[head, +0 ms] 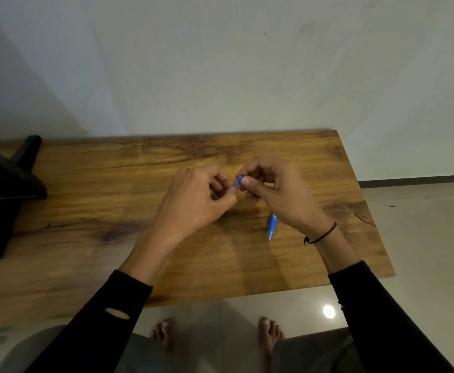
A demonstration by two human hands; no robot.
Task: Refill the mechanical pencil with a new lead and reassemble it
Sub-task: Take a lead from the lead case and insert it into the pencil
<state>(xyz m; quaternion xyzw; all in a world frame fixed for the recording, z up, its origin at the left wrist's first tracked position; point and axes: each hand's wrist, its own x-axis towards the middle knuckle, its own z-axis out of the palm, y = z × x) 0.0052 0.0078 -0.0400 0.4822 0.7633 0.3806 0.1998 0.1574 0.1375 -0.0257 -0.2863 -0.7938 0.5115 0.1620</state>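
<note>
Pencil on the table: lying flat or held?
Lying flat: the blue pencil rests on the table, under the right hand, untouched.

small blue part (238, 181) mostly hidden between fingertips, pencil (271, 227) top behind right hand (279, 192)

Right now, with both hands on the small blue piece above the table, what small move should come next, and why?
Probably finish opening the small blue piece, likely the lead container, and draw out one lead. Both the left hand and the right hand pinch it, while the blue pencil lies untouched on the wooden table. No lead is visible yet.
</note>
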